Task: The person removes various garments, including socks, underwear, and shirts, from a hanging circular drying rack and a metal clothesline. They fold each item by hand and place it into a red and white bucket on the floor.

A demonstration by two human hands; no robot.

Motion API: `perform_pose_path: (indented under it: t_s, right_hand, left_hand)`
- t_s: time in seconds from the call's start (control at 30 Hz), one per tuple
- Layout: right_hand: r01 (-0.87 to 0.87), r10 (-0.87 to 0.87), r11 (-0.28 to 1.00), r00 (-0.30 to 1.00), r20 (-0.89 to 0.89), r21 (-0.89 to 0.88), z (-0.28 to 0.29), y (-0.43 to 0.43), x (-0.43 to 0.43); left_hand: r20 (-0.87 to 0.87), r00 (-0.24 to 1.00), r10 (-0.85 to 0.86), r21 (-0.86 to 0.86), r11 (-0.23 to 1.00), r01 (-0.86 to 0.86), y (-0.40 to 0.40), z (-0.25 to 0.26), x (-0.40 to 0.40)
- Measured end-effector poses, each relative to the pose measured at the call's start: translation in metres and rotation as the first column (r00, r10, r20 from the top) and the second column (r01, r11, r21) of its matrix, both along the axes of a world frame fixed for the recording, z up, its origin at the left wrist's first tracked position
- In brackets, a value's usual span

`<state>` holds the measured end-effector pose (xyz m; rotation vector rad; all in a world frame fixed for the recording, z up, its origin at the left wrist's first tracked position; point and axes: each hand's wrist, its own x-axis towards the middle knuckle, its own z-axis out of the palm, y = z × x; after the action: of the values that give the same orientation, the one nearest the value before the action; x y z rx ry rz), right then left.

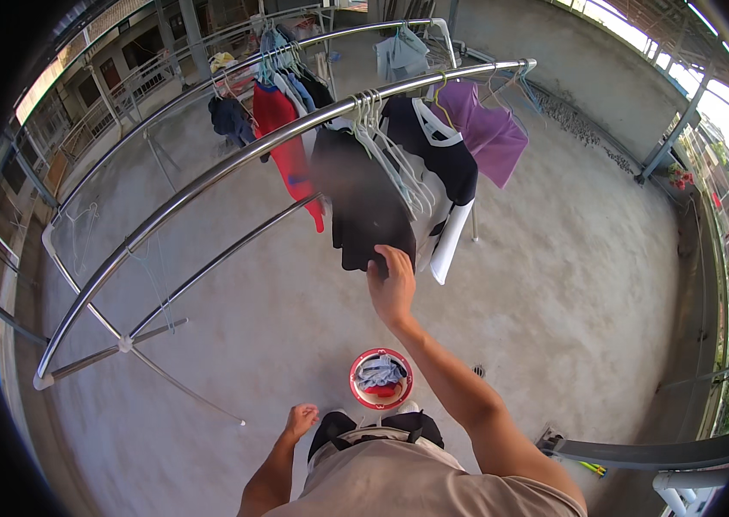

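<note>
My right hand (393,284) reaches forward to the lower hem of a black garment (371,226) on the front steel rail. Thumb and fingers overlap the cloth, but whether they pinch it is unclear. Beside that garment, several white plastic hangers (397,155) hang bunched together. Low by my left hip, my left hand (302,420) is loosely curled with no object visible in it. On the floor before my feet stands a basin with a red rim (381,406), holding a heap of grey-blue and red cloth (380,375).
The drying rack's front rail (209,171) curves across the view, with a splayed leg (187,386) at left. A red garment (280,139), a black-and-white top (448,145) and a purple garment (481,126) hang there. A metal post (649,454) juts in at right, near a floor drain (479,371).
</note>
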<state>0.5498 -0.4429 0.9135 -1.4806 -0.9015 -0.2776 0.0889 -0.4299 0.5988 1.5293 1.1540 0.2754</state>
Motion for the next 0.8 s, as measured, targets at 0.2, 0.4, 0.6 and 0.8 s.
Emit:
perform_pose_path:
  t_s: [0.2,0.4,0.6,0.8]
  right_hand:
    - [0.206,-0.21,0.975,0.977,-0.041,-0.079,-0.037,0.028,0.091]
    - [-0.13,0.101,0.958,0.987,-0.125,-0.255,-0.041,0.037,0.087]
    - [-0.201,0.164,0.956,0.97,-0.182,-0.213,-0.017,0.028,0.076]
    - [-0.229,0.194,0.945,0.968,-0.161,-0.234,-0.012,0.042,0.079]
  left_hand:
    - [0.166,0.949,-0.269,0.374,0.907,0.192,0.112,0.178,0.263]
    - [0.323,0.899,-0.296,0.733,0.679,-0.04,0.184,0.298,0.42]
    - [0.362,0.752,-0.55,0.527,0.786,0.321,0.187,0.358,0.447]
    - [0.255,0.761,-0.596,0.471,0.764,0.441,0.159,0.394,0.43]
